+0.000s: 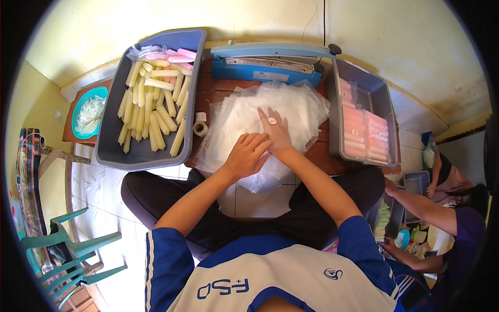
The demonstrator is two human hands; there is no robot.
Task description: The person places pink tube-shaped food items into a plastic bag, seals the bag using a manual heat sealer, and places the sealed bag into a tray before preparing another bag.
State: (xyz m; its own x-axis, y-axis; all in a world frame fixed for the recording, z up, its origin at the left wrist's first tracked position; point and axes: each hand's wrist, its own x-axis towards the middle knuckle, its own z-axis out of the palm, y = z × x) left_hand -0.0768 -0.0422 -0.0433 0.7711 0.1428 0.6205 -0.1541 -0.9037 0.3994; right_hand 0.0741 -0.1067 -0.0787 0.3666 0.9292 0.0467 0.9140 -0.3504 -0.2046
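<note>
Before me lies a loose pile of clear plastic bags (234, 117). My right hand (277, 132) is spread over the middle of it, fingers apart and pointing away from me. Clear film seems to cover this hand; whether it is inside a bag or under one, I cannot tell. A small round sticker (272, 121) shows over its fingers. Close beside the right wrist is my left hand (249, 154), its fingers bent and thumb drawn in. Whether it pinches the film edge is not clear.
A grey tub (146, 163) of yellow and pink filled tubes stands left, with a tape roll (200, 128) beside it. Behind the pile is a blue impulse sealer (265, 70). Another tub (362, 158) holds pink packs (354, 132). A person (464, 230) works at right.
</note>
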